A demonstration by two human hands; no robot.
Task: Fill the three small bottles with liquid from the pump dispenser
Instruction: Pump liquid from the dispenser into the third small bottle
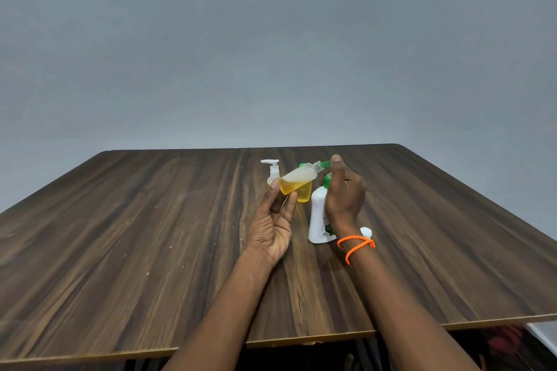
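Between L hand (272, 221) fingertips, tilted small bottle (298, 179)

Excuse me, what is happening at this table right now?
A person is refilling small bottles. The left hand holds a small clear bottle, tilted and partly filled with yellow liquid, its open neck at the green nozzle of a white pump dispenser. The right hand rests on the pump head. Another yellow-filled pump bottle stands behind on the wooden table.

Wooden table (120, 235), plain grey wall (271, 39)
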